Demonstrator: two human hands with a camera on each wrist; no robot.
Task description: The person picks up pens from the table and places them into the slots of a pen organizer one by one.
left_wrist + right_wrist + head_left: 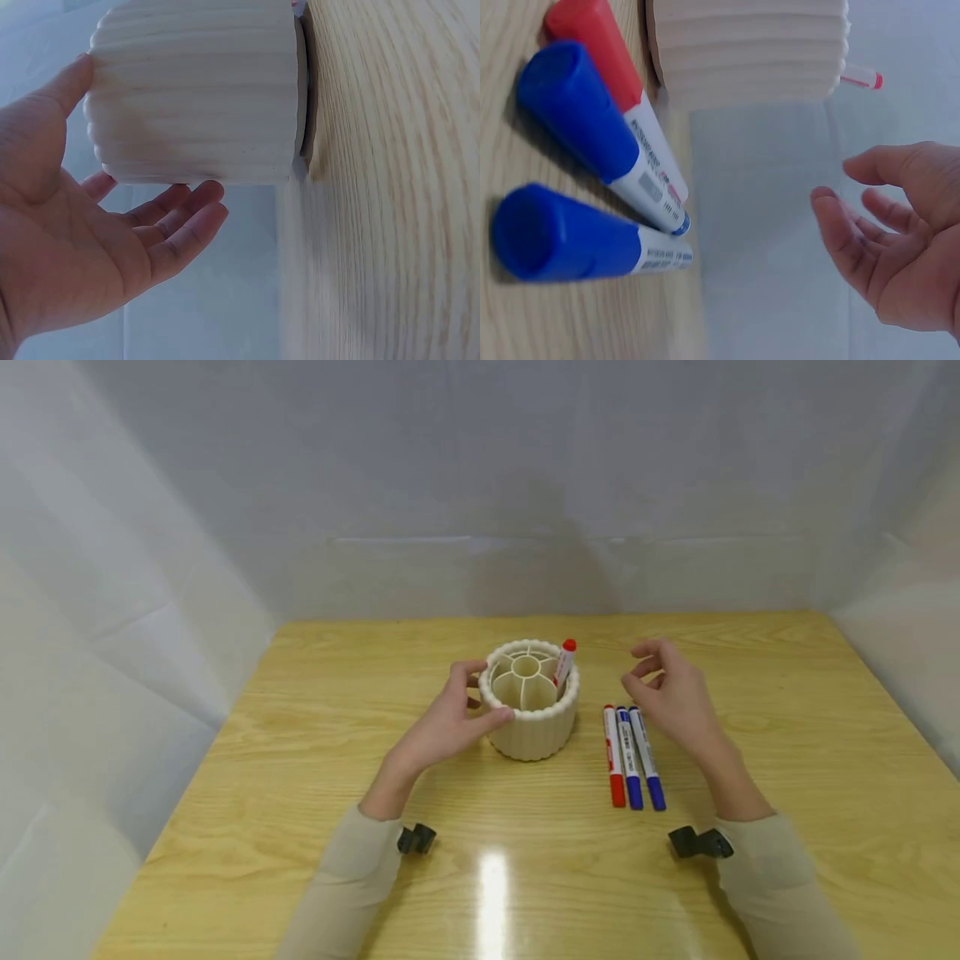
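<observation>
Setting: light wooden tabletop (345, 693) with pale yellow, wavy grain and a glossy finish. A bright vertical streak of reflected overhead light (492, 893) sits on its near edge. White fabric backdrop (480, 485) closes off the far side, with a faint horizontal crease across it just above the table's back edge. Matching white fabric panels stand at the left (97, 652) and right (907, 635). Lighting soft and even, shadows faint. Floor not visible.
</observation>
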